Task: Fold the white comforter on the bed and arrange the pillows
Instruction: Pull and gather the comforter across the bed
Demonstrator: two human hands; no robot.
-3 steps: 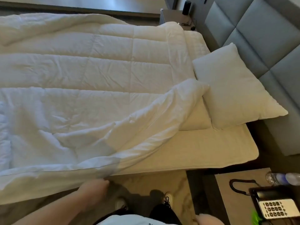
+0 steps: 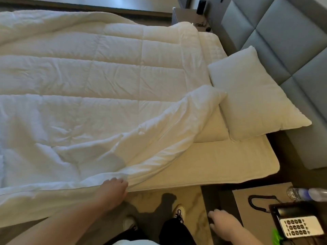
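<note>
Left fingers: curled over the near edge of the comforter [image 2: 92,96], gripping the hem at the bedside; the left hand [image 2: 113,189] sits right at the mattress corner line.
Right fingers: spread and relaxed, holding nothing; the right hand [image 2: 224,225] hangs low over the floor [image 2: 191,197], near the bedside worktop [image 2: 256,197] but not touching it.
Comforter place: spread across most of the bed [image 2: 230,165], its near edge draped over the side; one corner lies turned back near the pillows, baring a strip of mattress.
Comforter axis: long axis runs left to right in the view, head end toward the headboard [image 2: 283,32] at the right.
Pillows: one pillow [image 2: 253,96] leans against the headboard; a second pillow [image 2: 212,128] lies flat, partly under the turned-back corner.
Step in hand: likely the start of the fold, with one edge taken up.
Next move: probably the right hand must take a second point on the same edge, so the fold carries over evenly.
Pillow step: not yet begun, by the look of it.
</note>
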